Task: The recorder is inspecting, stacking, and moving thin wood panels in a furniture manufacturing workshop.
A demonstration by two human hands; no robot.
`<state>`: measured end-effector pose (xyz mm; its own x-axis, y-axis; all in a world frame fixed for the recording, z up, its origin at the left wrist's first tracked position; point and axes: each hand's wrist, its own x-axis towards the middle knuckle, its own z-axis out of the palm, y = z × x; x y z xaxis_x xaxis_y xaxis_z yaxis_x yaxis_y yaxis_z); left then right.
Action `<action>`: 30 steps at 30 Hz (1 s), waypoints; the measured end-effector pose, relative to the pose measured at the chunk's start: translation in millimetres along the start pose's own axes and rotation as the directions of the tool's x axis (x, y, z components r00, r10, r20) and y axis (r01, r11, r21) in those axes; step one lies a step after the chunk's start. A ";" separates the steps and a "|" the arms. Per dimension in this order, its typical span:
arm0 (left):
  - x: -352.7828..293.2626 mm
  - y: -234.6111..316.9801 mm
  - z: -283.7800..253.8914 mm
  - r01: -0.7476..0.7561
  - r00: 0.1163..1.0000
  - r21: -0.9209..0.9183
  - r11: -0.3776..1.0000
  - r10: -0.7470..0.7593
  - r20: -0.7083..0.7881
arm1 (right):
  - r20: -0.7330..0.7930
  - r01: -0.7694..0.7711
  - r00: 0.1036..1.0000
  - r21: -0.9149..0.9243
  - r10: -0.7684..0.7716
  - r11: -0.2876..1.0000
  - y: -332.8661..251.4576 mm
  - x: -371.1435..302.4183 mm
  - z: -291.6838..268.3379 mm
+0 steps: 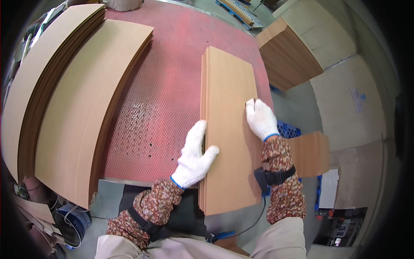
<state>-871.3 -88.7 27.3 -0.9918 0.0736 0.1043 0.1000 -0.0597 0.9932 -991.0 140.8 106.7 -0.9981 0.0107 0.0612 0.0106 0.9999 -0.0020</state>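
Observation:
A small stack of long, light-brown wood-grain boards (230, 129) lies lengthwise before me, its near end reaching past the table edge. My left hand (193, 157), in a white knitted glove, lies against the stack's left side. Its fingers are stretched out along that side, and the thumb stands apart over the top board. Farther up on the opposite side, my gloved right hand (262, 118) is closed at the right edge, with bent fingertips on the top board's rim. Fingers below that edge are hidden.
Two taller stacks of boards, an outer stack (47, 56) and an inner stack (92, 86), stand at the left of the red mesh-patterned table (168, 99). Beyond its right side are a brown board stack (289, 56) and a blue pallet (288, 129). A blue bucket (73, 224) stands lower left.

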 end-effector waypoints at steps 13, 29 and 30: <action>3.7 -9.9 5.4 -0.055 0.998 0.017 0.998 0.055 -0.022 | 0.104 -0.082 0.992 0.053 0.076 0.995 -32.7 -232.1 -58.7; 3.1 -4.2 1.9 -0.028 1.000 -0.013 1.000 0.028 0.008 | 0.054 -0.202 0.979 0.172 0.195 0.964 -65.0 -327.1 -62.6; 3.5 -5.4 2.3 -0.029 1.000 -0.007 1.000 0.029 0.006 | 0.063 -0.197 0.980 0.182 0.189 0.963 -66.5 -324.5 -63.0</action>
<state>-875.1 -85.9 22.4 -0.9880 0.0782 0.1333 0.1280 -0.0692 0.9894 -663.9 70.9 149.9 -0.9799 0.1995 -0.0030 0.1962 0.9609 -0.1952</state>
